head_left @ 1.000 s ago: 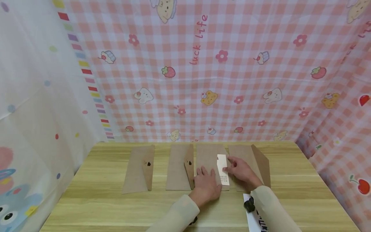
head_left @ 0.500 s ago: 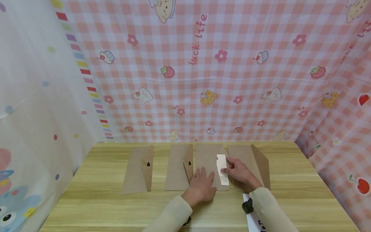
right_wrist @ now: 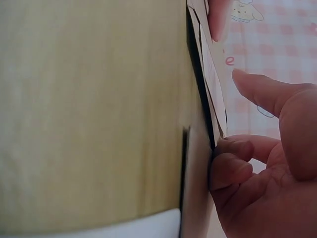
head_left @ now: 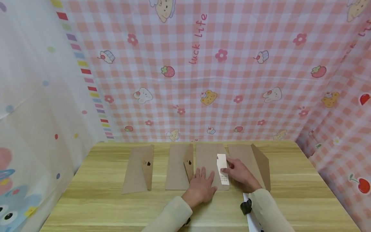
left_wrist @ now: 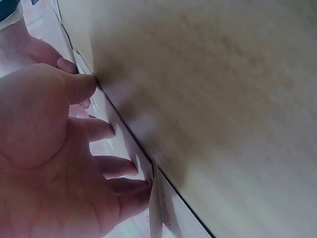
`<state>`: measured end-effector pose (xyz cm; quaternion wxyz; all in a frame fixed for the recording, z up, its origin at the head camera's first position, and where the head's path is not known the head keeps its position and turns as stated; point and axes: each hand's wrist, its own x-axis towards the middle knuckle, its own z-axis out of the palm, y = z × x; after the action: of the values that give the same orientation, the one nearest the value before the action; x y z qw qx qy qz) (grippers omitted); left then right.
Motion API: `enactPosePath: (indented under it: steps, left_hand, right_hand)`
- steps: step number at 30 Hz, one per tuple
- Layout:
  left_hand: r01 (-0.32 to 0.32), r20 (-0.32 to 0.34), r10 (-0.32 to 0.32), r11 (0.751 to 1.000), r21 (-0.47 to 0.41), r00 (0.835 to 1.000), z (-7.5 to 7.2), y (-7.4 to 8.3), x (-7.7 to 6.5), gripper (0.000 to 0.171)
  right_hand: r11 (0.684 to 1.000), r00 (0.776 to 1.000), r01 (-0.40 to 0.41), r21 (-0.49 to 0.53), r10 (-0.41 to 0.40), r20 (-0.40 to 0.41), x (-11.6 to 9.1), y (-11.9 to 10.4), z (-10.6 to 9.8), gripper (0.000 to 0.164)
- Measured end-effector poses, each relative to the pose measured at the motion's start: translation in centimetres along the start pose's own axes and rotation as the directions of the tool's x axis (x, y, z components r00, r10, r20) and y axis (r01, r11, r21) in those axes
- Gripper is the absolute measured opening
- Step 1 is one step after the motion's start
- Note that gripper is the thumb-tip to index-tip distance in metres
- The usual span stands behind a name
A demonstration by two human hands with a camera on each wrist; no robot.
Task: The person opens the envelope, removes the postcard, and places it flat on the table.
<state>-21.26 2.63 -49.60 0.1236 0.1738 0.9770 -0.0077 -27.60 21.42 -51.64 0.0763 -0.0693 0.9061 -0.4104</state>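
Several brown paper envelopes lie in a row on the wooden table. My left hand (head_left: 201,187) rests palm down, fingers spread, on the lower part of the third envelope from the left (head_left: 207,154). A white card (head_left: 222,164) with small print lies at that envelope's right end; I cannot tell how much of it is inside. My right hand (head_left: 241,174) holds the card's right side, its fingers curled at the edge in the right wrist view, the thumb (right_wrist: 262,91) stretched out over it. In the left wrist view the left fingers (left_wrist: 116,166) reach the paper's edge.
The two envelopes on the left (head_left: 133,170) (head_left: 176,167) have their flaps folded over. The rightmost envelope (head_left: 239,153) has its flap (head_left: 262,164) spread to the right. A white sheet (head_left: 252,220) lies partly under the right sleeve. A checked curtain (head_left: 185,80) hangs behind the table.
My left hand has slid slightly left and down over the envelope. The right hand stays at the card, with only a small shift of its fingers. The envelopes lie as before.
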Motion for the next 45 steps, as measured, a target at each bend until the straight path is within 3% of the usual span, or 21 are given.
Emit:
enactPosePath:
  steps: [7, 11, 19, 27, 36, 45]
  left_hand:
    - [0.003, 0.010, -0.004, 0.998, 0.067, 1.000, 0.1, 0.1, 0.0, 0.061]
    - [0.003, 0.017, -0.004, 0.998, 0.065, 1.000, 0.1, 0.0, 0.0, 0.061]
    - [-0.013, 0.015, 0.012, 0.998, 0.061, 1.000, 0.1, 0.0, 0.2, 0.061]
    - [-0.010, -0.002, 0.010, 1.000, 0.009, 1.000, 0.2, -0.1, 0.2, 0.061]
    - [-0.003, 0.002, 0.003, 1.000, 0.017, 1.000, 0.2, 0.0, 0.0, 0.061]
    - [-0.005, 0.002, 0.005, 1.000, 0.026, 1.000, 0.2, -0.1, -0.1, 0.061]
  right_hand:
    - [0.995, 0.997, 0.064, 0.071, -0.066, 0.027, -0.3, 0.0, 0.1, 0.044]
    - [0.996, 0.999, 0.043, 0.077, -0.045, 0.030, -0.4, -0.1, 0.2, 0.038]
    - [0.992, 0.999, -0.032, 0.119, 0.032, 0.004, -0.4, -0.6, -0.2, 0.041]
    - [0.992, 0.999, -0.026, 0.124, 0.023, 0.030, -0.8, -1.4, -0.5, 0.050]
    - [0.937, 0.992, -0.126, 0.326, 0.108, 0.072, -1.2, -1.2, 0.0, 0.065]
    - [0.957, 0.995, -0.090, 0.277, 0.098, -0.015, -0.9, -0.6, 0.4, 0.062]
